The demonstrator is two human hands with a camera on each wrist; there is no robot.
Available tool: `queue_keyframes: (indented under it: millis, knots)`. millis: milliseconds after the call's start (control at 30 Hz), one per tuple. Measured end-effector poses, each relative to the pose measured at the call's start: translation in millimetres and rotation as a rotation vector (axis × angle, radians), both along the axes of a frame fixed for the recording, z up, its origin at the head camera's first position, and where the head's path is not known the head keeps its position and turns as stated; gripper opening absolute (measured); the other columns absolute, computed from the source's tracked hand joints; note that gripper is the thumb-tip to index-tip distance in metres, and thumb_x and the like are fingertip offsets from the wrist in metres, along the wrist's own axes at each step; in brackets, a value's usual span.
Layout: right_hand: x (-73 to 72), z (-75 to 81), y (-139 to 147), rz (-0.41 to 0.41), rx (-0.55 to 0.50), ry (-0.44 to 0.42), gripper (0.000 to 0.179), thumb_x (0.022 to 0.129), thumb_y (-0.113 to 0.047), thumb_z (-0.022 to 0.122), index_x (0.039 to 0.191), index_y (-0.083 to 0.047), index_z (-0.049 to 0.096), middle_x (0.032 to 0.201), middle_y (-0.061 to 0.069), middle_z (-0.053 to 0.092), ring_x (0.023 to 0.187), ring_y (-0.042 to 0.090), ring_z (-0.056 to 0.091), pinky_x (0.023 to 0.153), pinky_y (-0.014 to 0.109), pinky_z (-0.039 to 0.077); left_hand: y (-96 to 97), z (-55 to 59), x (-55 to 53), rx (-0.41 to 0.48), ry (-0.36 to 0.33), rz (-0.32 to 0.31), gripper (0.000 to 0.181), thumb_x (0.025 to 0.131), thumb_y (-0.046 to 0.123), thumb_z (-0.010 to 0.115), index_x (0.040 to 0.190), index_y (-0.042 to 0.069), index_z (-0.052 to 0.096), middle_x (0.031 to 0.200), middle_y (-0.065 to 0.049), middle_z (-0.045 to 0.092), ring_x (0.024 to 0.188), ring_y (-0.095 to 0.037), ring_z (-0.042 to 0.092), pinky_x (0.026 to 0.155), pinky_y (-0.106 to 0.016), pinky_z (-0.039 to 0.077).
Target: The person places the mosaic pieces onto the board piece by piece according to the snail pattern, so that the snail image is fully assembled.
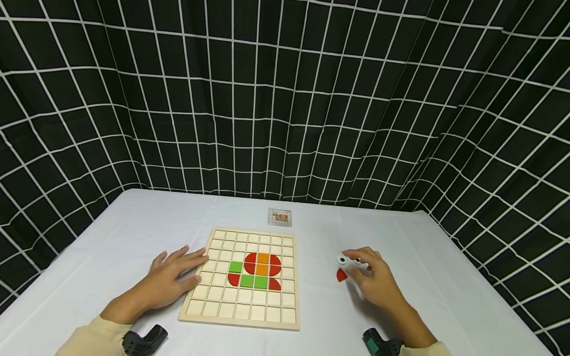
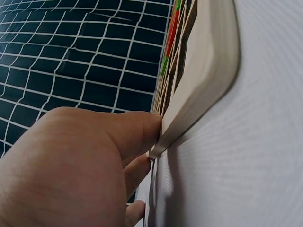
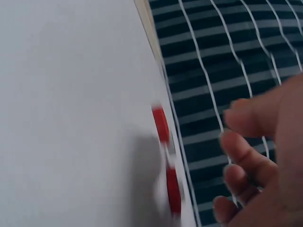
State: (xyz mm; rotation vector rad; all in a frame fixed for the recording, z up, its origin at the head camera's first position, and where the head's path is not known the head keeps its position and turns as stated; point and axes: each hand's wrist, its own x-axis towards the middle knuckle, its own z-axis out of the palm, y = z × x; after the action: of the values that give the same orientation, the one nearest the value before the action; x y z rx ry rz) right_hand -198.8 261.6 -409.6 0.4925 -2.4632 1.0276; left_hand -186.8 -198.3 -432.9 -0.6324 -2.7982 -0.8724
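Note:
My left hand [image 1: 171,277] lies at the left edge of a wooden grid board [image 1: 242,311], fingers extended. In the left wrist view its thumb [image 2: 137,132] touches the board's side. Red curved tiles [image 1: 250,267], green square tiles [image 1: 247,281] and orange tiles [image 1: 262,258] sit in the board's middle cells. To the right of the board, my right hand [image 1: 376,284] hovers over a few loose pieces, partly hiding them. Among them are a white tile with an eye [image 1: 342,260] and a red tile [image 1: 341,275]. The right wrist view shows nothing between its loosely bent fingers, apart from the red tiles [image 3: 161,125].
A small picture card [image 1: 279,217] with a coloured tile pattern lies behind the board. White cloth covers the table [image 1: 320,306]. Black curtains with a white grid [image 1: 276,99] stand around its back and sides.

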Motion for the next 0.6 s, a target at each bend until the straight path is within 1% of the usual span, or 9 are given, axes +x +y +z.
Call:
queue_keyframes:
  millis: [100,167,267,333,400,467,533,600]
  knots:
    - [3.2,-8.0,14.6,-0.057,0.035,-0.015,0.037,0.075,0.012,0.07,0.107,-0.007,0.072,0.093,0.002,0.064,0.088,0.022,0.051,0.071,0.037,0.042,0.6,0.5,1.0,-0.003,0.008,-0.008,0.042,0.094,0.028,0.062,0.132,0.011,0.061,0.143,-0.008,0.048,0.136,-0.045,0.027,0.102,-0.068,0.004]
    - [2.0,-12.4,20.0,-0.093,0.068,-0.008,0.036,0.073,0.01,0.073,0.105,-0.007,0.073,0.09,0.0,0.064,0.085,0.021,0.051,0.071,0.037,0.045,0.4,1.5,0.5,-0.002,0.018,-0.015,0.042,0.094,0.029,0.062,0.132,0.011,0.061,0.143,-0.009,0.048,0.135,-0.046,0.027,0.101,-0.069,0.004]
    - [-0.7,-17.6,22.7,-0.126,0.117,-0.009,0.03,0.073,0.004,0.077,0.1,-0.007,0.074,0.086,-0.001,0.063,0.084,0.02,0.053,0.073,0.039,0.048,-0.7,2.3,0.2,-0.001,0.017,-0.016,0.042,0.094,0.029,0.062,0.132,0.011,0.061,0.143,-0.01,0.048,0.135,-0.046,0.027,0.101,-0.069,0.004]
    - [-1.3,-20.3,22.6,-0.143,0.143,-0.033,0.026,0.074,0.001,0.078,0.099,-0.007,0.074,0.085,-0.002,0.063,0.084,0.019,0.053,0.074,0.041,0.049,-1.6,2.6,0.2,-0.002,0.008,-0.012,0.041,0.094,0.028,0.062,0.132,0.011,0.061,0.143,-0.01,0.047,0.135,-0.045,0.027,0.102,-0.068,0.004]
    - [-0.6,-22.1,22.3,-0.15,0.157,-0.068,0.024,0.076,0.001,0.078,0.098,-0.008,0.074,0.086,-0.003,0.063,0.085,0.018,0.053,0.075,0.041,0.048,-1.8,3.3,0.4,-0.002,-0.005,-0.008,0.042,0.093,0.027,0.063,0.132,0.011,0.061,0.144,-0.01,0.047,0.136,-0.045,0.026,0.102,-0.068,0.003]
    - [0.5,-22.7,22.2,-0.144,0.165,-0.09,0.026,0.078,0.004,0.075,0.1,-0.01,0.074,0.09,-0.003,0.064,0.089,0.018,0.053,0.076,0.042,0.047,-1.4,3.8,0.6,0.002,-0.01,-0.014,0.042,0.093,0.027,0.063,0.132,0.01,0.061,0.143,-0.01,0.047,0.136,-0.046,0.026,0.102,-0.068,0.002]
    - [1.5,-22.0,22.5,-0.125,0.154,-0.094,0.031,0.077,0.008,0.071,0.102,-0.01,0.074,0.094,-0.003,0.065,0.092,0.019,0.052,0.077,0.042,0.045,-0.6,3.3,0.1,0.005,-0.015,-0.017,0.042,0.093,0.028,0.063,0.132,0.011,0.061,0.144,-0.011,0.047,0.136,-0.046,0.026,0.102,-0.068,0.002]
    - [1.8,-20.4,22.9,-0.113,0.14,-0.087,0.033,0.076,0.009,0.07,0.103,-0.009,0.074,0.098,-0.001,0.065,0.094,0.021,0.052,0.078,0.043,0.043,0.3,2.7,-0.1,0.01,-0.019,-0.017,0.042,0.093,0.029,0.063,0.132,0.011,0.061,0.144,-0.011,0.047,0.136,-0.046,0.026,0.102,-0.068,0.002]
